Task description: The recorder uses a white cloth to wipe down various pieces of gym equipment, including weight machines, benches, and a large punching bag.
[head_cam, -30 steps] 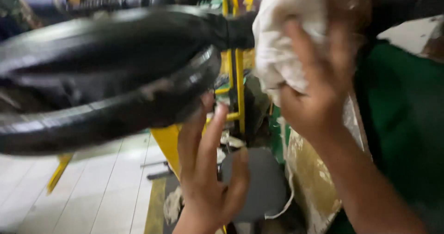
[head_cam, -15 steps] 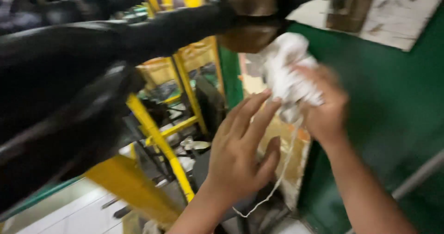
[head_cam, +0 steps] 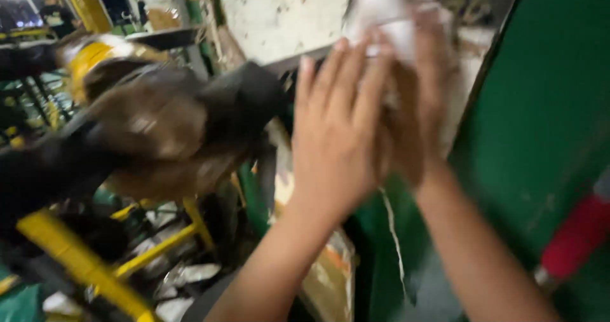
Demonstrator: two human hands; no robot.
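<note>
Both my hands are raised in front of me around a bunched white rag (head_cam: 387, 7) at the top of the view. My left hand (head_cam: 333, 131) has its fingers straight and pressed against the rag from the near side. My right hand (head_cam: 422, 99) is behind it, blurred, gripping the cloth. A thin white thread (head_cam: 395, 246) hangs down from the rag between my forearms. To the left, a black rubber tyre (head_cam: 159, 125) sits on a machine arm, apart from my hands.
A yellow metal frame (head_cam: 82, 265) stands at the lower left. A green panel (head_cam: 546, 118) fills the right side, with a red cylinder (head_cam: 575, 236) at its lower edge. A scuffed white board (head_cam: 279, 20) is behind the tyre.
The view has swung and my hands have risen with the rag. My left hand has closed in onto the cloth next to the right. The tyre now sits lower left.
</note>
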